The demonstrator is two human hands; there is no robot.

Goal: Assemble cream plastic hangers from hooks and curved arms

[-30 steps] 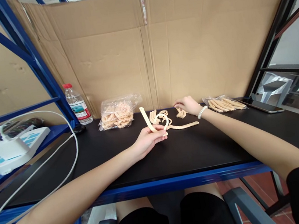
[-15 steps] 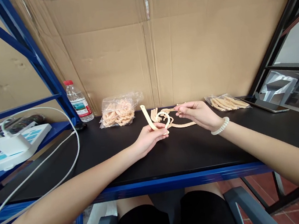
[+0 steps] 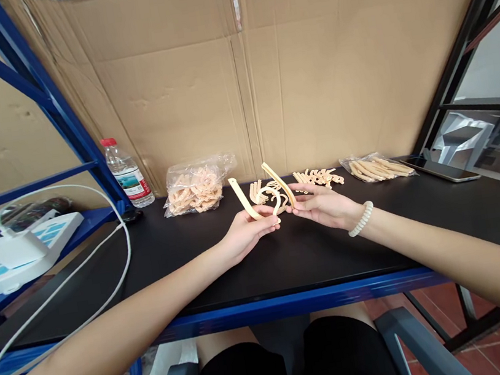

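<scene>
My left hand [image 3: 251, 229] is closed on a pale cream piece [image 3: 243, 198] made of a straight strip and a curled, ring-like part, raised over the black tabletop. Across from it, my right hand [image 3: 320, 204] grips a long, slightly bent cream strip [image 3: 278, 178], which tilts up and to the left. A small gap lies between the two held pieces. Just behind the hands, several loose curved cream pieces [image 3: 257, 191] lie on the table. A pile of short pieces [image 3: 318, 176] sits behind my right hand.
A clear bag of curled pieces [image 3: 195, 189] and a water bottle [image 3: 128, 173] stand at the back left. A bag of strips [image 3: 376, 168] and a phone [image 3: 443, 169] lie at the right. White cables and a power strip [image 3: 31, 255] are at far left. Cardboard [image 3: 307, 67] walls the back.
My right hand has turned the long strip from lying low to tilted upright and brought it closer to my left hand. The pile behind it now shows. The view has shifted slightly.
</scene>
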